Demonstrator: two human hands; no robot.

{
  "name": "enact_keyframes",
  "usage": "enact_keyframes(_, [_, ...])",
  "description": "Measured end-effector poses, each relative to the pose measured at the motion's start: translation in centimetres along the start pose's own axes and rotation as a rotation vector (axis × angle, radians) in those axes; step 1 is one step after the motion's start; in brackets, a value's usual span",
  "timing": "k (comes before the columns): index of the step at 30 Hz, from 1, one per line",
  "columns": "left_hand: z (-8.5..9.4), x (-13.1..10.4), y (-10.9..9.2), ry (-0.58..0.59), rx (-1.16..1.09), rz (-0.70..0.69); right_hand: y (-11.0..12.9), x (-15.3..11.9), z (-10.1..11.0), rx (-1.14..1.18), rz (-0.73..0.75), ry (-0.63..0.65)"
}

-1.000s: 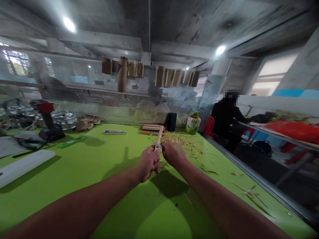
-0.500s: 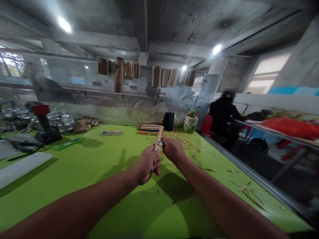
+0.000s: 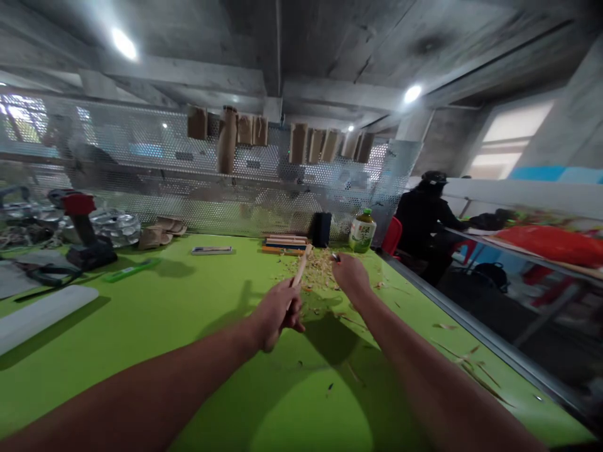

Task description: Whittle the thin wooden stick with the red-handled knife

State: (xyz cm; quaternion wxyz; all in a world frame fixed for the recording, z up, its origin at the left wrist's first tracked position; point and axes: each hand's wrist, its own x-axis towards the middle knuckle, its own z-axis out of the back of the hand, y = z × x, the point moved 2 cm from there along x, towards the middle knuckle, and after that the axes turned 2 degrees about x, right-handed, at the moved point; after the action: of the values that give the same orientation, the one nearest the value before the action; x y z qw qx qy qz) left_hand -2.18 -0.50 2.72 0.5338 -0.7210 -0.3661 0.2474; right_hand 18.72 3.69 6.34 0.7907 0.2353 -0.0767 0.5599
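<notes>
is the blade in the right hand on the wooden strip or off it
Off: the blade in the right hand is apart from the wooden strip, with shavings visible between them.

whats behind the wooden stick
Behind the wooden stick are the green tabletop, shavings and, farther back, a stack of thin strips. What it covers can't be seen.
</notes>
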Motion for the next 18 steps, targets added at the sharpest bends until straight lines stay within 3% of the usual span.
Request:
enact_keyframes(4, [0.6,0.7,-0.4,-0.033,0.043,-0.059,3.7,-3.0,-0.4,-0.022,0.231,0.07])
enact_keyframes(8, [0.0,0.6,-0.7,-0.057,0.064,-0.091,5.7,-5.0,-0.6,-0.104,0.335,0.151])
enact_keyframes(14, [-0.7,0.1,-1.3,-0.141,0.114,-0.093,6.0,-5.4,-0.6,-0.126,0.398,0.108])
enact_keyframes(18, [-1.5,-0.5,-1.7,-0.113,0.077,-0.079,5.8,-4.9,-0.6,-0.115,0.402,0.066])
